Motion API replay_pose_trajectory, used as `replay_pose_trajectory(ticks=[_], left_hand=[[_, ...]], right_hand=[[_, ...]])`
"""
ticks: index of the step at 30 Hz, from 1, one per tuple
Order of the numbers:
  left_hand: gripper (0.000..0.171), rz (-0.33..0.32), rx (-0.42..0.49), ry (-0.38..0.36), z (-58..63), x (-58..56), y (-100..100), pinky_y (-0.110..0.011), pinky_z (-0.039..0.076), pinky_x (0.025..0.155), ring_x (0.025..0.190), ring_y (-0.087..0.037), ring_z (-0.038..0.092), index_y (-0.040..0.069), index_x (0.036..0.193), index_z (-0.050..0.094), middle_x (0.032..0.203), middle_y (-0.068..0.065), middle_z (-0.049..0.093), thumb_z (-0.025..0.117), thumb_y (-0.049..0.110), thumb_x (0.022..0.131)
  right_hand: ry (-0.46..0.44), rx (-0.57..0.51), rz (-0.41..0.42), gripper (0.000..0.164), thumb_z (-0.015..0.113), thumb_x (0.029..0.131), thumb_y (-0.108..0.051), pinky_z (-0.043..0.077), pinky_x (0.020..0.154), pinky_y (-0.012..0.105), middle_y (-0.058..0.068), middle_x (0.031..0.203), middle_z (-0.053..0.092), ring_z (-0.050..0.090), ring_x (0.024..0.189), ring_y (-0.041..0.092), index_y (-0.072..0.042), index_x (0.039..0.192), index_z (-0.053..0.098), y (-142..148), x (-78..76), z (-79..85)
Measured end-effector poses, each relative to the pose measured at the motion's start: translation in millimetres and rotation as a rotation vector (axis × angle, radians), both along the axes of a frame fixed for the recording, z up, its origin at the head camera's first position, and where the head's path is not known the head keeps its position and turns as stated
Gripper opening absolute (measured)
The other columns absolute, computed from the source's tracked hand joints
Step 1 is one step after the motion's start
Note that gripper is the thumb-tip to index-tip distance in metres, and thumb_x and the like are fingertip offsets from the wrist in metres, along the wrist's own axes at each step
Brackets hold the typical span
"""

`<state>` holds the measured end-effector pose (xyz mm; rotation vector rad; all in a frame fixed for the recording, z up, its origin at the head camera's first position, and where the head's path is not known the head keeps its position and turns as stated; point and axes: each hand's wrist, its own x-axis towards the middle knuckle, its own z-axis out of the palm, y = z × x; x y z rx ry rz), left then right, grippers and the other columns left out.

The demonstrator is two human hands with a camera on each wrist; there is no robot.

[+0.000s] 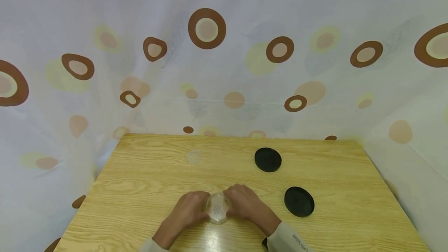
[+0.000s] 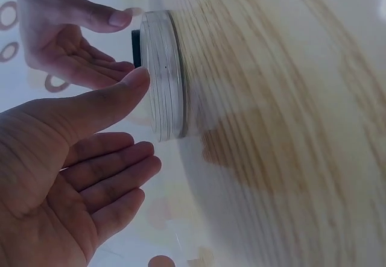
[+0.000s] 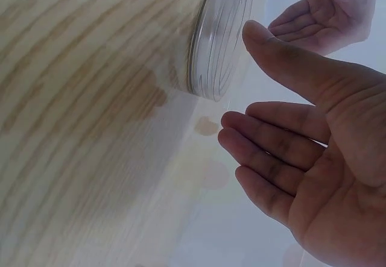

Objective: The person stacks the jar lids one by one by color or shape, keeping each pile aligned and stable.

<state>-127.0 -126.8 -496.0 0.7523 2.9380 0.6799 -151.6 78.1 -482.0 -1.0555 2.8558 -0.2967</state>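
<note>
A clear round dish (image 1: 217,207) with small printing on top lies flat on the wooden table, between the two hands. Its side shows several thin rim lines in the left wrist view. My left hand (image 1: 190,209) is at the dish's left side, with the thumb tip right at the rim and the other fingers loosely bent beside it. On the opposite side is my right hand (image 1: 243,202), its thumb tip close to the dish (image 3: 220,41) and its fingers relaxed and apart from the rim in the right wrist view.
Two black round shallow lids (image 1: 268,160) (image 1: 299,202) lie to the right on the wooden table (image 1: 147,182). A thin clear disc (image 1: 194,157) lies farther back on the left. Beside the right sleeve a black thing (image 1: 265,243) shows partly. Patterned white sheeting (image 1: 224,73) surrounds the table.
</note>
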Motion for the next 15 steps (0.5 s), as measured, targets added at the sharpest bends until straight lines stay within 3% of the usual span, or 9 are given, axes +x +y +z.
replay_pose_trajectory(ticks=[5, 10, 15], left_hand=[[0.059, 0.010, -0.001, -0.017, -1.0, -1.3, -5, -0.042, 0.054, 0.089, 0.103, -0.031, 0.065, 0.000, 0.112, 0.066, 0.112, -0.014, 0.069, 0.087, 0.022, 0.062], [0.061, 0.006, 0.032, -0.032, -0.2, -4.1, -9, -0.042, 0.054, 0.090, 0.105, -0.032, 0.065, -0.001, 0.114, 0.065, 0.114, -0.016, 0.068, 0.086, 0.024, 0.062], [0.062, 0.011, 0.054, -0.036, 1.1, -8.0, -12, -0.042, 0.054, 0.090, 0.106, -0.033, 0.065, -0.001, 0.115, 0.064, 0.116, -0.017, 0.067, 0.085, 0.026, 0.063]], right_hand=[[-0.034, -0.018, -0.017, 0.051, 0.085, 0.068, -0.028, 0.054, 0.086, 0.035, 0.006, 0.102, 0.071, 0.065, 0.094, 0.020, -0.003, 0.109, 0.069, 2, -3.1, 2.6], [-0.037, -0.026, -0.016, 0.051, 0.084, 0.069, -0.029, 0.055, 0.081, 0.032, 0.006, 0.103, 0.071, 0.065, 0.093, 0.020, -0.003, 0.110, 0.068, 2, -9.2, 4.7], [-0.057, -0.034, -0.036, 0.056, 0.083, 0.071, -0.031, 0.054, 0.088, 0.035, 0.009, 0.111, 0.069, 0.064, 0.102, 0.023, -0.003, 0.116, 0.066, 1, -17.6, 4.6]])
